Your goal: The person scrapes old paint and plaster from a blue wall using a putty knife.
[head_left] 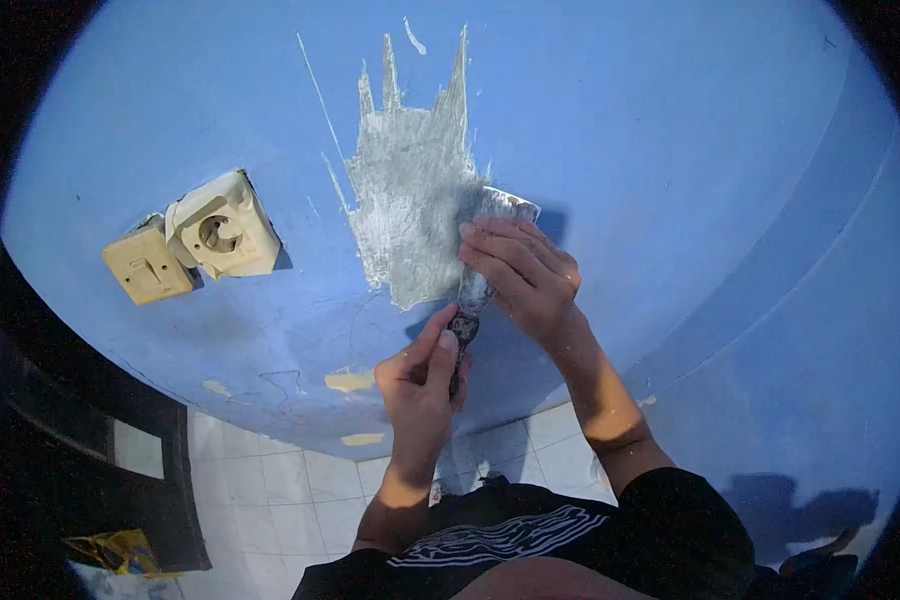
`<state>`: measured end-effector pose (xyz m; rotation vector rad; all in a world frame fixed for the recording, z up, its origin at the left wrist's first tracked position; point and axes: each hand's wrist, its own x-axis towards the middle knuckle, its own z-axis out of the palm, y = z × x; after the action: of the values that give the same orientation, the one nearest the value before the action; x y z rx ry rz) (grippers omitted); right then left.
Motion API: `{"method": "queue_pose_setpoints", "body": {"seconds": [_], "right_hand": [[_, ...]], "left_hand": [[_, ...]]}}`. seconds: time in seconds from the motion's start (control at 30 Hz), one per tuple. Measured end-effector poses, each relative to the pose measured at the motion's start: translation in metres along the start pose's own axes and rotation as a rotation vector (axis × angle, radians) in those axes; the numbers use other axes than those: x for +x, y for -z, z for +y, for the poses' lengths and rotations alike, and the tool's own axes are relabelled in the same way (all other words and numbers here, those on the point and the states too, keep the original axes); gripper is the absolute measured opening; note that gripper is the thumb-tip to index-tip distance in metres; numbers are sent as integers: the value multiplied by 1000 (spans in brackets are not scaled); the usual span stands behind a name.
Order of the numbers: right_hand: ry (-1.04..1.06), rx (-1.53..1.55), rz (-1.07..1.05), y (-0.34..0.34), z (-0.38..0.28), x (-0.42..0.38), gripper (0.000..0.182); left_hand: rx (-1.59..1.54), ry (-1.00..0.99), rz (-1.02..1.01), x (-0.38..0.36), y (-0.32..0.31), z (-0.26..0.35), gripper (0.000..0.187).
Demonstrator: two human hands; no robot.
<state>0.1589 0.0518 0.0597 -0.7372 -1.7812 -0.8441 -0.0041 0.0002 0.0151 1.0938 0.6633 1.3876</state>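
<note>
My left hand [418, 378] is closed around the dark handle of a putty knife [510, 204], thumb lying along it. The wide, smeared blade points up against the blue wall [650, 120]. My right hand [528, 268] grips the blade from the right side, its fingers laid across the metal; part of the blade is hidden beneath them. Just left of the blade is a rough grey-white patch [405, 190] on the wall, with jagged streaks running up from its top. The blade's upper corner sits beside the patch's right edge.
To the left, a wall socket [255, 235] and a yellowed light switch [148, 268] stick out from the wall. Chipped paint spots [350, 381] show lower down. White floor tiles [280, 490] lie below, with a dark doorway or furniture edge at lower left.
</note>
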Motion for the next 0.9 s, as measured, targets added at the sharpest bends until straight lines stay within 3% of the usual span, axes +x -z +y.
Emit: {"method": "queue_pose_setpoints", "body": {"seconds": [0.5, 0.6, 0.8, 0.9], "right_hand": [[20, -35, 14, 6, 1, 9, 18], [-9, 11, -63, 5, -3, 2, 17], [8, -50, 38, 11, 3, 17, 14], [26, -59, -61, 10, 0, 3, 17]], "left_hand": [[7, 10, -47, 5, -2, 3, 30], [-16, 19, -5, -3, 1, -1, 29], [-18, -28, -81, 7, -4, 13, 30], [-19, -14, -63, -1, 3, -4, 30]]}}
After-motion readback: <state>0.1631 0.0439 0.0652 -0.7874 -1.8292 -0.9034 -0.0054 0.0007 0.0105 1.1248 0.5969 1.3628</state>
